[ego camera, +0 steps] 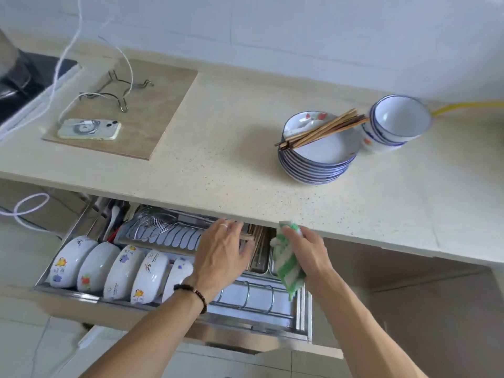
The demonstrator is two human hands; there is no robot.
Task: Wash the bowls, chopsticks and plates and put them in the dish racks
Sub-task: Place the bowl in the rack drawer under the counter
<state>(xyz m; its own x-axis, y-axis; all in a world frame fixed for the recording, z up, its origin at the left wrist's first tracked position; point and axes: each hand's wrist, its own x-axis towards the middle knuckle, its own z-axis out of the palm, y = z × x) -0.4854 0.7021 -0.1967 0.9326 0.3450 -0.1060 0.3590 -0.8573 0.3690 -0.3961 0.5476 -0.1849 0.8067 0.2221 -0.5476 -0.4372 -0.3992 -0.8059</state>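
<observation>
- The pull-out steel dish rack (272, 317) under the counter holds five white printed bowls (120, 271) standing on edge in a row along its front left; wire dividers to their right stand bare.
- A narrow compartment at the back right holds brown chopsticks (257, 241), long axis running front to back.
- The left hand (223, 255) pinches these chopsticks.
- The right hand (308, 252) grips a green-and-white striped cloth (287, 266).
- On the speckled counter (218, 148), chopsticks lie across stacked blue-rimmed plates (319, 159), beside stacked bowls (392, 126).
</observation>
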